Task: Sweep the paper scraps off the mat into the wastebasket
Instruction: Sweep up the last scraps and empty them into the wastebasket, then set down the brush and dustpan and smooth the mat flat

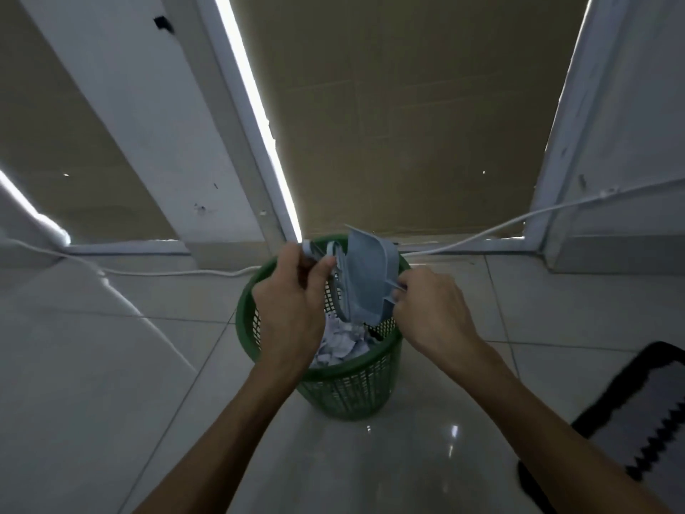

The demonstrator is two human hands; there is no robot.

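A green mesh wastebasket point(356, 387) stands on the tiled floor in front of me, with crumpled white paper scraps point(343, 345) piled inside. Over its mouth a pale blue dustpan point(367, 276) is tipped steeply downward. My right hand point(433, 309) grips the dustpan's handle at its lower right. My left hand point(293, 302) is closed around the handle of a small pale blue brush point(333, 265), whose head points down into the basket beside the pan. The black-and-grey mat point(637, 413) lies at the right edge, only partly in view.
A white cable point(519, 220) runs along the floor behind the basket, past white door frames point(259, 142) and a brown door point(407, 124). Glossy grey floor tiles point(111, 365) spread to the left and in front.
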